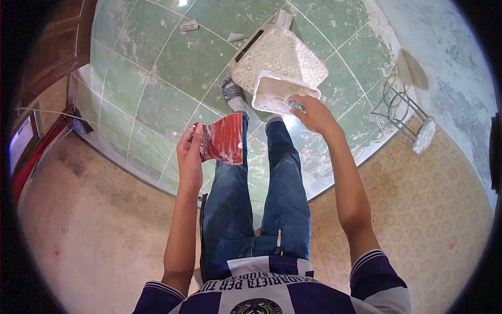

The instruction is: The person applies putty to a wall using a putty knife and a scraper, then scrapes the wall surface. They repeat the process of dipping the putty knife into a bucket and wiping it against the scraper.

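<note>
My left hand [191, 153] is closed on the handle end of a red putty spreader [224, 140], its wide blade smeared with white. In front of my right hand [316, 116] is a white rectangular tray [254, 99] holding pale, wet-looking compound [277, 89]. The fingers of that hand are wrapped round the speckled handle of a small tool [296, 105] at the tray's near right corner. The tool's working end cannot be made out. Under or just behind the tray is a white-spattered board-like surface [280, 55].
Green floor tiles [167, 68] are streaked with white dust. A metal-legged stool [424, 135] lies tipped at the right by the wall [444, 47]. Crumpled scraps [189, 25] lie at the far left. A wooden door [55, 49] and a thin cord [112, 127] are on the left.
</note>
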`<state>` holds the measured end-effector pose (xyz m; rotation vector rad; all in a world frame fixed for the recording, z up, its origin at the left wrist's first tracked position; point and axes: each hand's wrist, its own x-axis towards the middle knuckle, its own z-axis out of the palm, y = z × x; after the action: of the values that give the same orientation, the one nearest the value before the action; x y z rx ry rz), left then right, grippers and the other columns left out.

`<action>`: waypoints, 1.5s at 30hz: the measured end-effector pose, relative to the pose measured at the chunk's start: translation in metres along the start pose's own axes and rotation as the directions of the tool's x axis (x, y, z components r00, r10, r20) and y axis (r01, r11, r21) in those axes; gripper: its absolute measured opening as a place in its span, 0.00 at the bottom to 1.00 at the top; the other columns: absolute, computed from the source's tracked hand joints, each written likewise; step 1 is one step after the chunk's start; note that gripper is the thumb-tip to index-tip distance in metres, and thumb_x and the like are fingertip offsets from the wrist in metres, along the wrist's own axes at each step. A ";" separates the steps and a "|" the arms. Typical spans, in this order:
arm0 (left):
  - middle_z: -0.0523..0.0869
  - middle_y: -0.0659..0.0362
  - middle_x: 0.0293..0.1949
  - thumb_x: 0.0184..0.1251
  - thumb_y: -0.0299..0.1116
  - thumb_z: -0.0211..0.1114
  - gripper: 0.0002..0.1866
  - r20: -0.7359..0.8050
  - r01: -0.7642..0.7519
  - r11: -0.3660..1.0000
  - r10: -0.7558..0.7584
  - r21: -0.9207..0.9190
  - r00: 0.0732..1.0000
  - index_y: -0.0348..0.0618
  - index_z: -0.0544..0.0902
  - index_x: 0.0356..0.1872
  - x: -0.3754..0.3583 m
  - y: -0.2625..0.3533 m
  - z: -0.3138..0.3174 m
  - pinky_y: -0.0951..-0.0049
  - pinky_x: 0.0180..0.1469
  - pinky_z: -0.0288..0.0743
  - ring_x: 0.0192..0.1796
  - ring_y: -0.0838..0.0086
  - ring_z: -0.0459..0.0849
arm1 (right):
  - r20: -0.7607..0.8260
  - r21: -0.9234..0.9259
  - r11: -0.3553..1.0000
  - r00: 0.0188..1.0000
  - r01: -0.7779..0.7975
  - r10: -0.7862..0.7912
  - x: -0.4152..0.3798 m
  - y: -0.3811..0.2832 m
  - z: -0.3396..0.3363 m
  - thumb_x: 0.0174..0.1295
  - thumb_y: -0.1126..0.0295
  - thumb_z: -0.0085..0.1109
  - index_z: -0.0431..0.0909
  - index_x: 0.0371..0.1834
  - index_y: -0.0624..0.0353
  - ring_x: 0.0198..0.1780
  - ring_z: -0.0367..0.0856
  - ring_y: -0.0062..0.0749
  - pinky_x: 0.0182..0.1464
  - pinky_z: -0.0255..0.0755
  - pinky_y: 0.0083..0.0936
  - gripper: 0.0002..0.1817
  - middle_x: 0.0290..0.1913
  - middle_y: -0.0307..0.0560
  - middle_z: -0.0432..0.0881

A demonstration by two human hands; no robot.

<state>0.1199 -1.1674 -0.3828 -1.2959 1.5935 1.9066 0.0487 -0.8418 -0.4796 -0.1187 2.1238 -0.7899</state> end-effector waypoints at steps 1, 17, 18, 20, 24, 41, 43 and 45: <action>0.86 0.64 0.41 0.79 0.40 0.61 0.15 0.006 -0.008 1.000 0.008 -0.009 1.000 0.37 0.81 0.51 0.000 -0.001 -0.001 0.81 0.40 0.81 0.39 0.84 0.85 | -0.029 -0.013 1.000 0.999 0.022 -0.022 0.009 0.006 0.007 0.66 0.60 0.62 0.80 0.60 0.53 0.58 0.80 0.55 0.61 0.73 0.42 0.20 0.57 0.56 0.83; 0.86 0.63 0.42 0.78 0.40 0.62 0.16 -0.048 0.030 1.000 -0.030 -0.006 0.998 0.36 0.81 0.53 0.006 -0.001 -0.002 0.80 0.39 0.81 0.40 0.83 0.85 | -0.056 0.076 0.993 0.995 0.088 -0.084 0.025 -0.020 0.032 0.68 0.60 0.60 0.80 0.59 0.51 0.59 0.79 0.54 0.60 0.73 0.44 0.19 0.54 0.58 0.82; 0.86 0.63 0.42 0.78 0.39 0.61 0.16 -0.035 0.007 1.000 -0.007 -0.009 0.999 0.36 0.81 0.53 0.007 -0.001 -0.002 0.80 0.39 0.81 0.40 0.84 0.85 | -0.093 0.038 0.996 0.993 0.079 -0.075 0.028 -0.022 0.034 0.68 0.60 0.60 0.80 0.59 0.50 0.59 0.79 0.54 0.59 0.73 0.44 0.18 0.54 0.58 0.82; 0.86 0.63 0.42 0.78 0.39 0.61 0.15 -0.016 -0.016 1.000 0.016 -0.015 1.000 0.36 0.81 0.52 0.008 -0.003 -0.002 0.81 0.39 0.81 0.40 0.84 0.84 | -0.116 0.058 0.997 0.992 0.052 -0.045 0.023 -0.019 0.030 0.68 0.59 0.60 0.79 0.60 0.51 0.56 0.81 0.55 0.57 0.74 0.45 0.19 0.52 0.57 0.84; 0.86 0.64 0.41 0.79 0.39 0.61 0.14 0.005 0.013 1.000 -0.013 -0.025 1.000 0.37 0.81 0.52 0.006 -0.001 0.000 0.82 0.39 0.80 0.39 0.85 0.84 | -0.184 0.197 0.971 0.967 -0.138 0.175 -0.011 -0.031 0.000 0.69 0.55 0.59 0.77 0.59 0.56 0.46 0.85 0.59 0.50 0.77 0.49 0.21 0.43 0.60 0.86; 0.86 0.64 0.41 0.79 0.40 0.61 0.16 -0.001 0.021 1.000 -0.021 0.013 1.000 0.36 0.81 0.52 0.002 -0.007 0.000 0.80 0.38 0.81 0.40 0.85 0.84 | -0.383 0.220 0.960 0.890 -0.174 0.249 0.018 -0.020 0.048 0.69 0.51 0.58 0.79 0.52 0.65 0.46 0.84 0.66 0.49 0.76 0.53 0.25 0.38 0.71 0.85; 0.86 0.63 0.43 0.79 0.40 0.61 0.17 -0.046 0.050 0.998 -0.048 0.037 0.998 0.35 0.80 0.54 0.001 -0.007 0.001 0.80 0.40 0.81 0.41 0.84 0.85 | -0.335 0.180 0.961 0.905 -0.210 0.261 0.022 -0.032 0.055 0.68 0.51 0.58 0.80 0.51 0.66 0.46 0.84 0.66 0.49 0.75 0.52 0.25 0.38 0.70 0.85; 0.86 0.63 0.43 0.78 0.40 0.61 0.17 -0.029 0.039 0.999 -0.038 0.028 0.999 0.35 0.80 0.54 0.002 -0.009 -0.001 0.80 0.40 0.81 0.41 0.83 0.85 | -0.322 0.217 0.957 0.911 -0.192 0.256 0.024 -0.039 0.054 0.68 0.51 0.59 0.80 0.50 0.67 0.46 0.84 0.66 0.50 0.75 0.51 0.25 0.38 0.70 0.85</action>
<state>0.1258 -1.1658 -0.3896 -1.3379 1.5922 1.8437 0.0663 -0.9078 -0.4980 0.3855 2.3253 -0.9111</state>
